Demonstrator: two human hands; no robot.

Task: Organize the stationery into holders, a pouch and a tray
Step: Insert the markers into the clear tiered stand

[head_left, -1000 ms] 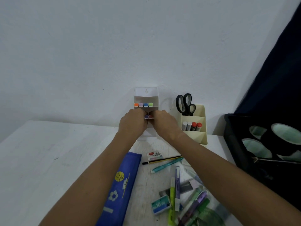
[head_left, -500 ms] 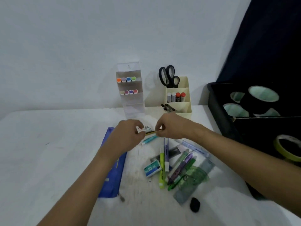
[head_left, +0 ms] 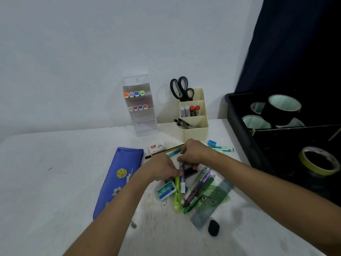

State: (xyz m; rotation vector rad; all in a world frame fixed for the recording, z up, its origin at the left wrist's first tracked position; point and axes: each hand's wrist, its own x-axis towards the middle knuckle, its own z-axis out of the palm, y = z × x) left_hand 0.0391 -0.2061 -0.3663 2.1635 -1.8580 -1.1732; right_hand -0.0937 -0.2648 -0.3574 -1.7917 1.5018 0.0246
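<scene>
A pile of pens and highlighters (head_left: 198,189) lies on the white table, with a yellow highlighter (head_left: 177,194) and a purple-and-white marker (head_left: 182,179) at its left. My right hand (head_left: 193,153) pinches the top end of that marker. My left hand (head_left: 162,169) touches the marker's middle with its fingertips. A clear marker holder (head_left: 141,115) with two rows of coloured markers leans on the wall. A cream holder (head_left: 195,124) carries scissors (head_left: 181,89), glue sticks and black pens. A blue pouch (head_left: 120,180) lies at the left. A black tray (head_left: 239,130) with tape rolls stands at the right.
Two staple boxes (head_left: 157,147) (head_left: 166,190), a striped pencil (head_left: 173,148), a teal pen (head_left: 222,149), a blue sharpener (head_left: 211,143), a green ruler and protractor (head_left: 214,200) and a black eraser (head_left: 213,227) lie about the table. A dark curtain (head_left: 295,43) hangs behind the tray.
Both hands came back from the clear marker holder to the pile. They now hold a purple-and-white marker there. The view tilted down.
</scene>
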